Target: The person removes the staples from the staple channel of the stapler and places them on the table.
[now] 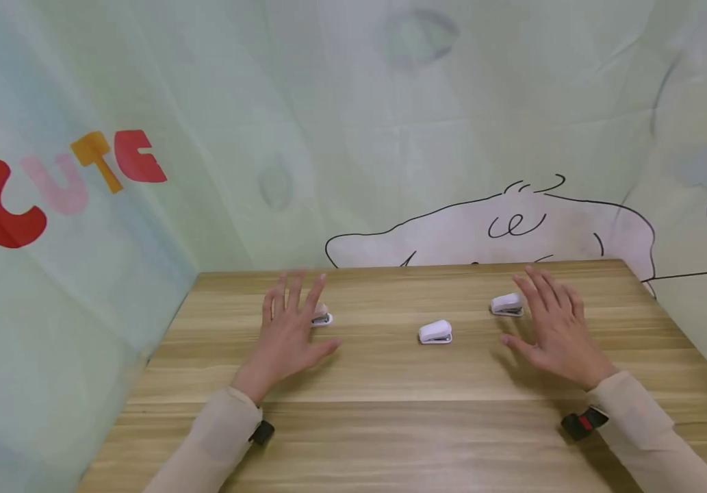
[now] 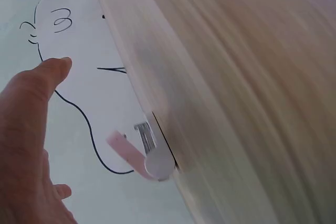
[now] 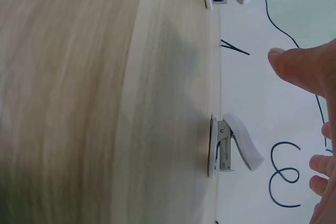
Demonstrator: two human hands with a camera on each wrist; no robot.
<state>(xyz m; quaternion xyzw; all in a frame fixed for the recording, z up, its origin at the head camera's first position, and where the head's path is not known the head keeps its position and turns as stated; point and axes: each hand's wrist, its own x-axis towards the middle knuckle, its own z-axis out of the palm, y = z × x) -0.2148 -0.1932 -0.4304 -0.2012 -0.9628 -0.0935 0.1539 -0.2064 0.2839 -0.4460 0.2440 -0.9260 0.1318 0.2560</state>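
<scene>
Three mini staplers are on the wooden table. My left hand (image 1: 287,335), fingers spread, is over the left stapler (image 1: 321,316) and partly hides it in the head view. In the left wrist view that stapler's pink handle (image 2: 126,153) stands raised, and my thumb (image 2: 50,74) is apart from it. A white stapler (image 1: 436,332) lies between my hands. Just right of another white stapler (image 1: 506,305) is my right hand (image 1: 558,329), its fingers extended. The right wrist view has this stapler's lifted top arm (image 3: 244,142) apart from my thumb. Both hands hold nothing.
The wooden table (image 1: 390,438) reaches back to a printed cloth backdrop (image 1: 353,137) with a cartoon outline. Cloth also hangs on both sides, with coloured letters on the left. Small dark devices are strapped at both wrists.
</scene>
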